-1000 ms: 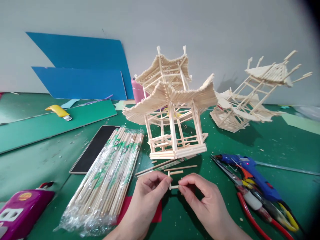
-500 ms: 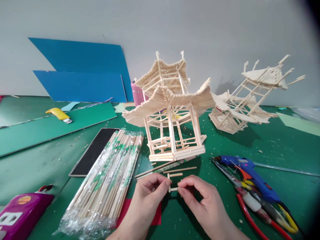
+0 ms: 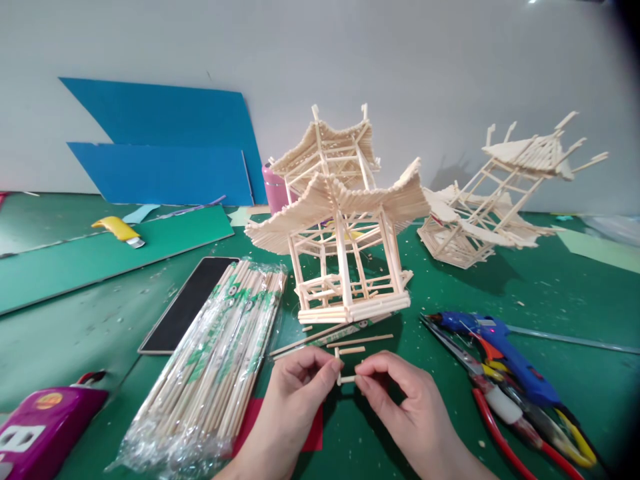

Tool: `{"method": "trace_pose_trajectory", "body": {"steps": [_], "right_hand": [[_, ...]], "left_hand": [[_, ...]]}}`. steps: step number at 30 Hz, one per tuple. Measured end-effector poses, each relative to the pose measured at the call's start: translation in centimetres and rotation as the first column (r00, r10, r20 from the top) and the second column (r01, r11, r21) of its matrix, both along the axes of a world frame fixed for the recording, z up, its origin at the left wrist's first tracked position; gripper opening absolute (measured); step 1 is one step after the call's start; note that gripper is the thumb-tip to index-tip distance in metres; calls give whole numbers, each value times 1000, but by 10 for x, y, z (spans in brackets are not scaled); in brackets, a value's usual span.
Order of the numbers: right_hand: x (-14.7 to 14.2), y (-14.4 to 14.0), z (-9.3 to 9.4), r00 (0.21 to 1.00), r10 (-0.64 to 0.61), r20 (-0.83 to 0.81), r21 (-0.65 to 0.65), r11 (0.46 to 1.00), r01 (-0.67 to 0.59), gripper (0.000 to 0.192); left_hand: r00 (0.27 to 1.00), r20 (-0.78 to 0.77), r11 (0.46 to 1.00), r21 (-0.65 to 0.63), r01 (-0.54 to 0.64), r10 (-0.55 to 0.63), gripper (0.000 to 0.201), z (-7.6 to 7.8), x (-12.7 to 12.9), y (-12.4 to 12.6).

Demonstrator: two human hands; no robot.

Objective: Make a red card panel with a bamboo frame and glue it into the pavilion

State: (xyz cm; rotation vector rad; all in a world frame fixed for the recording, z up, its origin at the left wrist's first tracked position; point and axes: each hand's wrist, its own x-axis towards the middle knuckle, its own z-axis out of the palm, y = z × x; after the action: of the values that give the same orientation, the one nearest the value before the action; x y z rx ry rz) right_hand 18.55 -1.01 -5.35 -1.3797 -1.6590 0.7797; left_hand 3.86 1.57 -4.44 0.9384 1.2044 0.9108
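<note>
Both hands sit at the desk's near edge, in front of the pagoda (image 3: 340, 220). The left hand (image 3: 295, 393) pinches an upright stick piece (image 3: 339, 363) between thumb and forefinger; the right hand (image 3: 400, 400) pinches a short crosspiece (image 3: 348, 379) by its right end, its free end butting the upright low down, so the two make a small L or T. Both grips are closed on these bits, which are held just above the green mat (image 3: 550, 293).

To do this joint well, I judge the pieces should be kept square to each other and pressed steadily end to side, fingertips clear of the seam in case glue is there; whether any has been applied cannot be seen.

Loose cut sticks (image 3: 350, 343) lie just beyond the fingers, near the pagoda's base. A wrapped stick bundle (image 3: 220, 353) lies to the left, beside a dark slab (image 3: 187, 303). A blue glue gun (image 3: 500, 347) and red-handled pliers (image 3: 505, 407) rest to the right. A second model (image 3: 500, 200) lies tilted toward the far right edge
</note>
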Motion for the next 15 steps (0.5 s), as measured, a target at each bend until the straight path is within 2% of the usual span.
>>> {"method": "trace_pose_trajectory", "body": {"steps": [15], "right_hand": [[0,0,-2,1000,-13,-8,0,1000,13,9]], "left_hand": [[1000,-10,1000,8,-5,5,22,-2,-1,2]]}}
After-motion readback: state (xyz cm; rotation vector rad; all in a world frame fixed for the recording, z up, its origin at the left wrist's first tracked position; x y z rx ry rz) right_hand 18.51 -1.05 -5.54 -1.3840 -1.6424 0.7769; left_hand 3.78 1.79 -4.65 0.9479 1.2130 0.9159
